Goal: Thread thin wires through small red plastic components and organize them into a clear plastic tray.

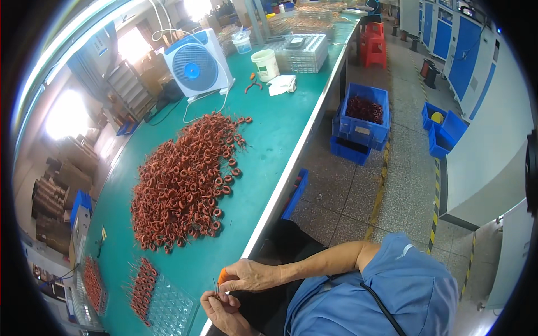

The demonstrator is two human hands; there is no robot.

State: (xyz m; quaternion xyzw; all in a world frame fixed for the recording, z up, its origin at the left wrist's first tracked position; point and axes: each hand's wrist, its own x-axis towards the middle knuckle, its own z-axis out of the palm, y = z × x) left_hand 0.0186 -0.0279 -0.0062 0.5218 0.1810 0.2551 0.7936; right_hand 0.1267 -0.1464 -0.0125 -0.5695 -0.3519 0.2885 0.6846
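Note:
At the table's near edge my two hands meet over one small part with thin leads sticking up. My left hand (223, 313), the lower one, has its fingers curled around the reddish-brown ring coil (217, 293), which is mostly hidden. My right hand (246, 275), with an orange finger cover (223, 275), pinches at the leads just above. A large heap of similar wire-wound ring coils (179, 185) lies on the green table beyond. Left of my hands, a clear plastic tray (171, 308) holds rows of coils (144, 291) along its far side.
Another filled tray (94, 285) stands farther left, near yellow-handled pliers (103, 234). Toward the back are a blue-white fan (193, 64), red-handled pliers (253, 85), a white bucket (265, 64), a cloth (282, 84) and stacked trays (302, 53). Blue crates (363, 120) sit on the floor.

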